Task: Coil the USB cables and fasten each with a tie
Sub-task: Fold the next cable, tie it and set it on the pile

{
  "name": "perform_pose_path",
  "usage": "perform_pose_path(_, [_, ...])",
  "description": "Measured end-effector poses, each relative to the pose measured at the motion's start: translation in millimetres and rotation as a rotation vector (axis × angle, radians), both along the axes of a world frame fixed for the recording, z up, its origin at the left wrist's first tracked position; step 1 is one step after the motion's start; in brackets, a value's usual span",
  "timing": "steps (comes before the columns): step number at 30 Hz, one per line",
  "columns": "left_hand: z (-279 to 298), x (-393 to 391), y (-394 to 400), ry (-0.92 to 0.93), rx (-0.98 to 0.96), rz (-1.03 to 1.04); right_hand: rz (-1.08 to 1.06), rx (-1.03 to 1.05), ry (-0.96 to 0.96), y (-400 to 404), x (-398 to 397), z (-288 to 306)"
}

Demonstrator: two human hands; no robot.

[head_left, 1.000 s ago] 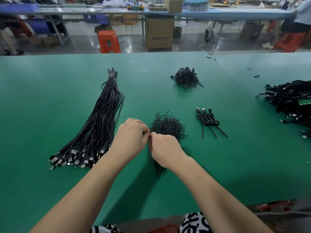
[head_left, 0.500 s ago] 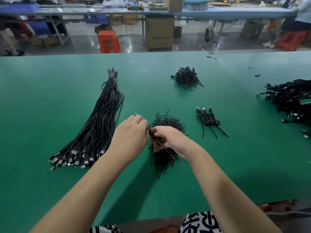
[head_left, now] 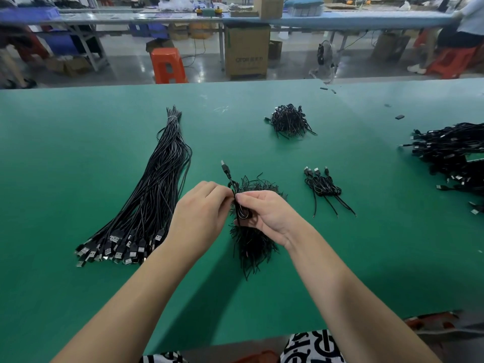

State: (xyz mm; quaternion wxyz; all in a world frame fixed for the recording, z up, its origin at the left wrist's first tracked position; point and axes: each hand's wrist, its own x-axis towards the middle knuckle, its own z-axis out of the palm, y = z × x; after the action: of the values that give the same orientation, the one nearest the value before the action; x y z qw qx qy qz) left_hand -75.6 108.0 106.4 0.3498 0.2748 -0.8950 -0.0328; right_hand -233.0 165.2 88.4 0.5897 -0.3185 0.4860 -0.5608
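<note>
Both hands meet above a pile of black twist ties (head_left: 252, 242) on the green table (head_left: 78, 158). My left hand (head_left: 200, 213) and my right hand (head_left: 264, 214) pinch one coiled black USB cable (head_left: 237, 203) between them. Its plug end (head_left: 225, 167) sticks up beyond my fingers. A long bundle of straight USB cables (head_left: 154, 195) lies to the left, plugs toward me. To the right of my hands lie a few coiled and tied cables (head_left: 323, 188).
A second heap of ties (head_left: 289, 121) sits farther back. A big tangle of black cables (head_left: 453, 153) lies at the right edge. Beyond the table stand an orange stool (head_left: 167, 65), a cardboard box (head_left: 247, 52) and another workbench where a person sits.
My hands have lifted slightly and turned. The cable's plug end now sticks up above my left fingers, and my right hand has rotated palm-up around the coil.
</note>
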Motion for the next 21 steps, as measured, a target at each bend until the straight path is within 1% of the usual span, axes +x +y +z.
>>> perform_pose_path(3, [2, 0, -1, -0.021, 0.023, -0.026, -0.02, 0.022, -0.008, 0, 2, -1])
perform_pose_path(6, [4, 3, -3, -0.081, -0.055, -0.078, -0.017, 0.045, -0.039, 2, 3, -1])
perform_pose_path(10, [9, 4, -5, -0.165, -0.182, -0.085, -0.005, 0.091, -0.086, 1, 4, -2])
perform_pose_path(12, [11, 5, -4, -0.156, -0.167, -0.077, -0.018, 0.114, -0.163, -1, 4, -3])
perform_pose_path(13, [11, 6, -4, -0.132, -0.113, -0.064, -0.031, 0.107, -0.175, -2, 4, -2])
perform_pose_path(14, [11, 6, -4, -0.094, -0.018, -0.037, -0.044, 0.077, -0.122, -2, 4, -2])
perform_pose_path(15, [11, 6, -5, -0.041, 0.108, 0.006, -0.062, 0.029, -0.002, -2, 3, -3])
perform_pose_path(17, [8, 5, -9, 0.073, 0.433, 0.091, -0.095, -0.108, 0.3, -1, 3, -5])
perform_pose_path(18, [6, 4, -12, 0.129, 0.613, 0.094, -0.105, -0.179, 0.404, 0, 4, -5])
perform_pose_path(19, [3, 4, -13, 0.185, 0.761, 0.079, -0.109, -0.238, 0.463, 0, 6, -5])
perform_pose_path(20, [2, 3, -14, 0.224, 0.85, 0.063, -0.115, -0.269, 0.498, -1, 7, -6])
perform_pose_path(21, [1, 4, -14, 0.238, 0.878, 0.049, -0.132, -0.264, 0.528, -2, 8, -6])
